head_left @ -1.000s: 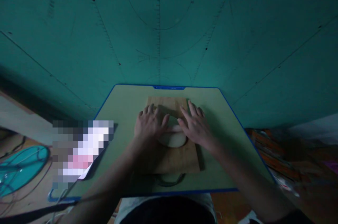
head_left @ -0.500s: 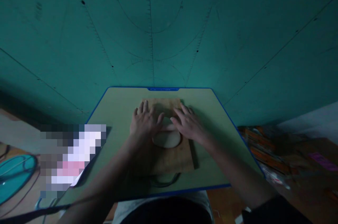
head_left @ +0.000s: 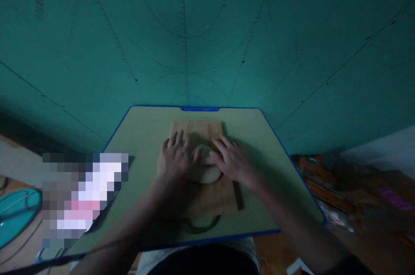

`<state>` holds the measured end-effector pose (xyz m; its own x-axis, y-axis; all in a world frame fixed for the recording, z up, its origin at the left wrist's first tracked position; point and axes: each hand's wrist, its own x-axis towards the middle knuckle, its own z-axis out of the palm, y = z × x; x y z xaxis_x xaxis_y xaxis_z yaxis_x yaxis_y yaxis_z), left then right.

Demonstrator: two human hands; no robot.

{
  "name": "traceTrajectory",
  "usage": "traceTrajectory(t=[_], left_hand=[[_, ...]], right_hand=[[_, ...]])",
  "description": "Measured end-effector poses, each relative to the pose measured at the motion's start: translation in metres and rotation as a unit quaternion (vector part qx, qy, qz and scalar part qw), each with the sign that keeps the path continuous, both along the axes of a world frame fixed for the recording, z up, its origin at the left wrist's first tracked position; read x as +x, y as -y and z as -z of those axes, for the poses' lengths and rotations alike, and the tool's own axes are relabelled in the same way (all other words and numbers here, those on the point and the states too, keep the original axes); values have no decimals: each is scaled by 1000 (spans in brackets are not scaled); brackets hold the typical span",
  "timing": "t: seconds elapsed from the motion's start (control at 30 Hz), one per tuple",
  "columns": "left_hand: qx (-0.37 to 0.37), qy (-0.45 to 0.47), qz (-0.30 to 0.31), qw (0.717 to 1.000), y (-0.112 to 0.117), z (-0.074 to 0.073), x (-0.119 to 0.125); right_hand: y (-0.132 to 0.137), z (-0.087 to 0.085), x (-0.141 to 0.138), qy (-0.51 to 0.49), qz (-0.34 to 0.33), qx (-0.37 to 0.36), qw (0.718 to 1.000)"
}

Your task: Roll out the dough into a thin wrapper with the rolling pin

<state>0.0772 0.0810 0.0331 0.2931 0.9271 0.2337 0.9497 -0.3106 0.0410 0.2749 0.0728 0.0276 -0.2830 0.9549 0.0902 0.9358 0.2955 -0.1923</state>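
A pale round lump of dough [head_left: 207, 174] lies on a wooden board [head_left: 214, 199] in the middle of a small green table with a blue rim [head_left: 145, 123]. My left hand [head_left: 175, 160] rests flat on the dough's left side with its fingers spread. Over the dough's right side lies my right hand [head_left: 231, 160], also flat and open, fingers pointing away and to the left. The two hands nearly meet above the dough and hide its far half.
A teal wall panel with drawn lines [head_left: 194, 28] stands right behind the table. A dark curved handle [head_left: 201, 225] sits at the board's near edge. A blurred patch [head_left: 84, 193] covers the table's left corner. A teal fan guard [head_left: 16, 212] lies on the floor left; clutter [head_left: 324, 180] right.
Both hands have slid a little toward me over the dough, covering more of it. The view has shifted slightly to the right.
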Motion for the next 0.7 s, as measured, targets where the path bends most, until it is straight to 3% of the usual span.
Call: traceTrajectory(t=[0.1, 0.2, 0.4, 0.47, 0.57, 0.7], left_hand=[[-22, 1, -28, 999, -33, -9, 6], [-33, -5, -20, 999, -34, -10, 6], [35, 5, 41, 999, 37, 9, -7], [42, 7, 65, 997, 48, 13, -10], [22, 13, 60, 998, 32, 9, -7], [4, 23, -29, 999, -22, -7, 6]], right_hand=[[-40, -5, -3, -26, 23, -50, 998], [-45, -7, -4, -21, 18, -51, 998], [35, 1, 2, 20, -45, 48, 998], [51, 5, 4, 22, -62, 64, 996], [37, 5, 4, 22, -51, 54, 997], [-26, -3, -1, 5, 11, 18, 1000]])
